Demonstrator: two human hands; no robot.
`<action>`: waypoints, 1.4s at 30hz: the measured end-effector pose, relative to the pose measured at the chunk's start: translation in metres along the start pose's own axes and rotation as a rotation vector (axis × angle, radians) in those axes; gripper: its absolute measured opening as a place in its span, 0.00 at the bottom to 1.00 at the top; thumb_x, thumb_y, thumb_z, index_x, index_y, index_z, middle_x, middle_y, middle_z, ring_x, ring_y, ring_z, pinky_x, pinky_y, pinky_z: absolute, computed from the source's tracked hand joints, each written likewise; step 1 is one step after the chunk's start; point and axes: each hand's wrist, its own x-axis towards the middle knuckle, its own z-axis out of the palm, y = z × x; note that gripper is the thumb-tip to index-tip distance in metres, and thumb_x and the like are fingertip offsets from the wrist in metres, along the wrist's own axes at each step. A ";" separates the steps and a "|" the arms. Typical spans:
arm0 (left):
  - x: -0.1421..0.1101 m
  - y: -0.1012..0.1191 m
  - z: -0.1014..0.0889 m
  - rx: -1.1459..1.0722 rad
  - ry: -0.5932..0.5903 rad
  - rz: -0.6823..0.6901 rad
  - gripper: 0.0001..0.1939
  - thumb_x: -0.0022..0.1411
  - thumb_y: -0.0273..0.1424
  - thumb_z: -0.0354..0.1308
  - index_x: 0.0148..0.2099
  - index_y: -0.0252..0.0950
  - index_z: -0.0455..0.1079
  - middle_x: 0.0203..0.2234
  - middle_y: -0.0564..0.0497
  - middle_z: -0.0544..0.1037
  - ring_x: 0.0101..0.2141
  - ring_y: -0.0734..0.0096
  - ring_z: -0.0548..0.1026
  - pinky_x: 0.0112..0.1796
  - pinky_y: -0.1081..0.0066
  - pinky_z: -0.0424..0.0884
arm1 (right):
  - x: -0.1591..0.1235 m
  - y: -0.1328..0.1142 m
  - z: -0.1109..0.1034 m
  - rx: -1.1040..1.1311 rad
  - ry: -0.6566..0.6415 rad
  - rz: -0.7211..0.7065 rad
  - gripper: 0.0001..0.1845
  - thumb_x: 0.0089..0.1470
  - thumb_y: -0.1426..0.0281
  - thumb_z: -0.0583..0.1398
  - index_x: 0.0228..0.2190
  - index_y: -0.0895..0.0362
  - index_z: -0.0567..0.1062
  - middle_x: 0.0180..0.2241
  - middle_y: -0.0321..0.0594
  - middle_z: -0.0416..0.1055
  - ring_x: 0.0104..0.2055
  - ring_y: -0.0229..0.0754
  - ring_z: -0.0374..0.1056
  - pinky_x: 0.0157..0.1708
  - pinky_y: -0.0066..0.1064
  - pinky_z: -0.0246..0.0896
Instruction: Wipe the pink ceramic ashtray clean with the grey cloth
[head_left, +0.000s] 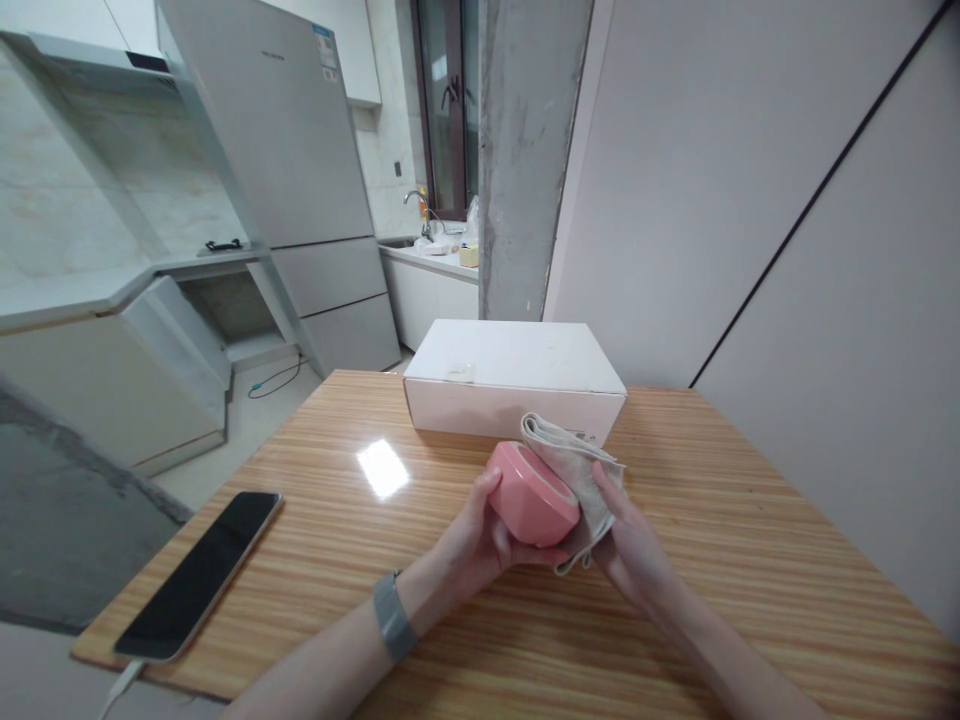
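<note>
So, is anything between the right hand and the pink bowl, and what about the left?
Yes, on the right: the folded cloth, held in the right hand, lies between it and the pink bowl. Nothing visible separates the left hand from the bowl. The white box sits beyond both.

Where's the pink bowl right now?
In the head view, the pink bowl is tilted in the left hand, just right of center, beside the folded cloth and in front of the white box.
</note>
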 end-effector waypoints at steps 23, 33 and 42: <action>-0.006 0.001 0.010 0.154 0.110 0.241 0.26 0.59 0.40 0.60 0.58 0.41 0.60 0.47 0.44 0.73 0.40 0.62 0.75 0.37 0.63 0.74 | -0.005 -0.002 0.000 0.011 0.026 -0.039 0.21 0.48 0.53 0.65 0.38 0.56 0.80 0.38 0.42 0.81 0.49 0.54 0.72 0.49 0.43 0.67; -0.003 0.004 -0.001 0.230 0.049 0.154 0.28 0.55 0.41 0.64 0.55 0.34 0.65 0.46 0.39 0.75 0.41 0.58 0.75 0.35 0.65 0.74 | -0.006 -0.002 0.001 0.043 -0.015 0.018 0.20 0.48 0.54 0.65 0.37 0.55 0.80 0.38 0.42 0.81 0.48 0.55 0.73 0.48 0.44 0.67; -0.003 0.001 0.009 0.460 0.299 0.483 0.39 0.43 0.28 0.71 0.58 0.38 0.64 0.47 0.44 0.75 0.46 0.59 0.72 0.46 0.66 0.68 | -0.011 -0.004 0.006 0.060 -0.009 0.011 0.20 0.48 0.54 0.65 0.37 0.55 0.80 0.36 0.41 0.81 0.44 0.53 0.75 0.42 0.40 0.71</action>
